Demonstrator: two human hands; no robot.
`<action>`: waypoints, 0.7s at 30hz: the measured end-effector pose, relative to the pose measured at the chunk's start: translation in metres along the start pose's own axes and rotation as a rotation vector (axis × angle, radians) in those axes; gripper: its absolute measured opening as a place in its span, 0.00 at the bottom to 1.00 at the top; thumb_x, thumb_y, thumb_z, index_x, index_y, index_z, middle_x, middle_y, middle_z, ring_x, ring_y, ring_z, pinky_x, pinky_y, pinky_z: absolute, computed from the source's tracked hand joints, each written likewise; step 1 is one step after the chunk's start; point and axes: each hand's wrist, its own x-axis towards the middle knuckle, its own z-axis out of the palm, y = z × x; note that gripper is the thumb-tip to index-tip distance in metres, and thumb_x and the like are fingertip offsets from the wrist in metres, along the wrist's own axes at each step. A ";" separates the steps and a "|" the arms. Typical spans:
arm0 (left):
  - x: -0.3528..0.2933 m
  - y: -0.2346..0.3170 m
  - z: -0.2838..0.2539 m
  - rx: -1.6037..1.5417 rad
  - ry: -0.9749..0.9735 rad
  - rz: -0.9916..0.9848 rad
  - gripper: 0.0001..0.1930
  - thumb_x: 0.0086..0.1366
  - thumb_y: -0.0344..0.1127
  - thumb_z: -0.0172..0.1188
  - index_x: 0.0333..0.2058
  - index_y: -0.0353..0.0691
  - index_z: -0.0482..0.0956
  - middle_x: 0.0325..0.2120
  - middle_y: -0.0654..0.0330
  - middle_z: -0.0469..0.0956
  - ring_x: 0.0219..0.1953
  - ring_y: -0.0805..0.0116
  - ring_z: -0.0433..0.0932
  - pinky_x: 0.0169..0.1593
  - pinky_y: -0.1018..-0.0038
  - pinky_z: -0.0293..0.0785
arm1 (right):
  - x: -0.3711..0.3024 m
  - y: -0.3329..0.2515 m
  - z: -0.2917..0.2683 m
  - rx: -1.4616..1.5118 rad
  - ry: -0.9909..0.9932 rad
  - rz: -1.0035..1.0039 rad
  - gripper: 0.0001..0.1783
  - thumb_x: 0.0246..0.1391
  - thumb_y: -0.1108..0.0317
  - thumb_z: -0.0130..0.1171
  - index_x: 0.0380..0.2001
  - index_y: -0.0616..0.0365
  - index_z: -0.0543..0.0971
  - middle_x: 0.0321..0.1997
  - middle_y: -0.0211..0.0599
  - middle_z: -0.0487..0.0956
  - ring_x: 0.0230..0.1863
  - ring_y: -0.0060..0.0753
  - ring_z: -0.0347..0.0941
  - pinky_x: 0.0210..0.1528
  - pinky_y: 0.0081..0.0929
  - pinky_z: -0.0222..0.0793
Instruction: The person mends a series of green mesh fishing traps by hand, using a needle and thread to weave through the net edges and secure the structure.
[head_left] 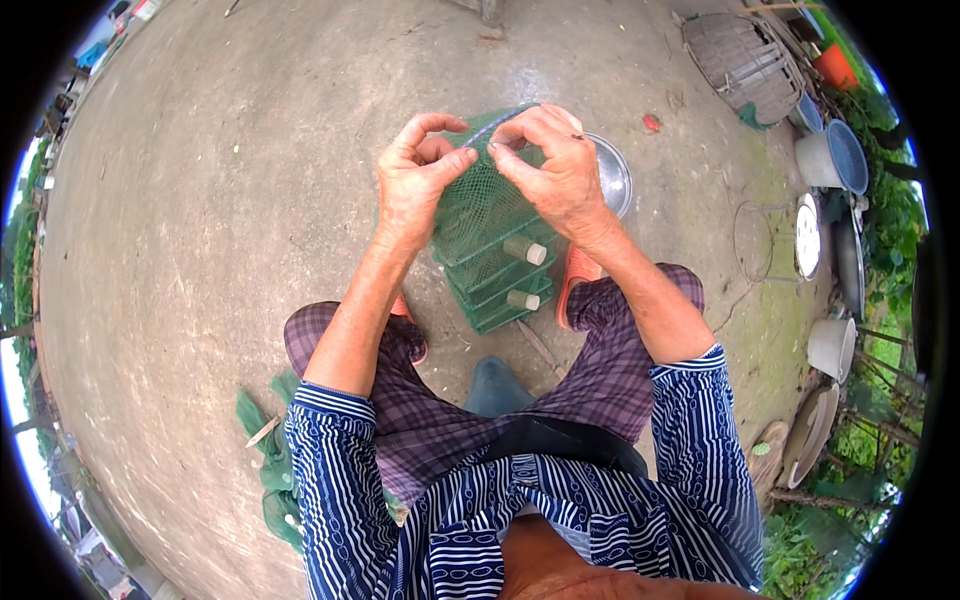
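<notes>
A green mesh net trap (480, 215) with several stacked frames stands upright on the ground between my feet. Two pale cylindrical pieces (525, 250) stick out of its near side. Along its top runs a blue-white cord (487, 130). At the left end of this cord, my left hand (420, 185) is closed, thumb and curled fingers at the net's edge. My right hand (555, 175) pinches the right part of the cord between thumb and forefinger. The fingers hide exactly where each grips. A dark ring or band shows on a right finger.
A round metal basin (615, 175) lies behind my right hand. I sit over a grey-blue stool (496, 388). More green netting (280, 465) lies by my left side. Along the right edge are a woven basket (730, 55), a blue-lined bucket (825, 160) and a white bucket (830, 348).
</notes>
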 end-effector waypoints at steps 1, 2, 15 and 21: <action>0.000 0.001 0.000 -0.017 0.006 -0.019 0.08 0.50 0.23 0.60 0.31 0.36 0.76 0.16 0.72 0.69 0.19 0.85 0.64 0.23 0.87 0.59 | 0.000 0.000 0.000 0.030 0.027 0.023 0.05 0.39 0.68 0.58 0.22 0.55 0.75 0.26 0.29 0.72 0.33 0.32 0.68 0.47 0.33 0.56; 0.001 0.001 -0.001 -0.035 0.011 -0.039 0.09 0.49 0.22 0.60 0.32 0.35 0.76 0.16 0.72 0.68 0.19 0.85 0.63 0.23 0.86 0.59 | -0.001 0.000 0.000 0.029 0.026 0.023 0.05 0.39 0.68 0.58 0.22 0.55 0.75 0.26 0.29 0.72 0.33 0.32 0.68 0.47 0.33 0.56; 0.004 -0.001 -0.001 -0.065 0.071 -0.161 0.11 0.47 0.22 0.60 0.33 0.29 0.76 0.25 0.60 0.77 0.26 0.76 0.74 0.32 0.80 0.70 | -0.006 0.000 0.003 -0.003 0.024 0.103 0.05 0.39 0.66 0.59 0.21 0.55 0.76 0.25 0.28 0.73 0.34 0.32 0.66 0.39 0.30 0.56; 0.004 0.000 0.000 -0.003 0.035 -0.185 0.10 0.46 0.23 0.62 0.31 0.31 0.77 0.25 0.62 0.77 0.27 0.77 0.73 0.33 0.81 0.69 | -0.007 0.002 0.003 -0.004 0.010 0.130 0.06 0.39 0.66 0.59 0.21 0.55 0.76 0.25 0.29 0.73 0.34 0.32 0.67 0.39 0.31 0.56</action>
